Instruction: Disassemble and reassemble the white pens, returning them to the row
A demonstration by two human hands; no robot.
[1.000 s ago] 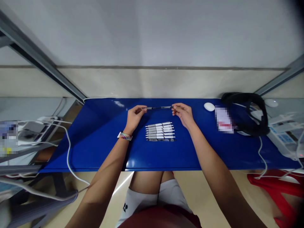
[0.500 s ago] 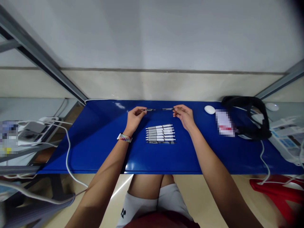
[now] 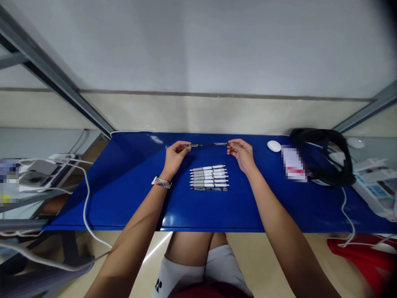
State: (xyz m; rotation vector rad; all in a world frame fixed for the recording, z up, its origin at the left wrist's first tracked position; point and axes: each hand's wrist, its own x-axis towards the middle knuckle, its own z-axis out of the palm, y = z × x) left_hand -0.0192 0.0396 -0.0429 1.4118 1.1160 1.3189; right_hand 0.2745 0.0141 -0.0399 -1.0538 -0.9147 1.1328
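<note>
A dark pen with grey sections [image 3: 195,145] stretches level between my two hands near the table's back edge. My left hand [image 3: 177,155] pinches its left end between thumb and fingers. At its right end, the fingertips of my right hand [image 3: 241,152] are closed on it. The pen's middle blends into the blue behind it, so I cannot tell whether it is in one piece. Nearer to me lies a row of several white and grey pens [image 3: 208,175], tips pointing left. A dark grey pen [image 3: 209,188] lies at the near side of that row.
The blue table [image 3: 130,198] meets a wall at the back. To the right are a white oval object [image 3: 274,146], a blurred-out card [image 3: 293,163], a black headset-like strap [image 3: 341,176] and a white box [image 3: 376,182]. White cables [image 3: 87,198] hang over the left edge.
The camera view has tilted slightly, so the table sits a little lower. Both hands keep their hold on the pen, almost unmoved.
</note>
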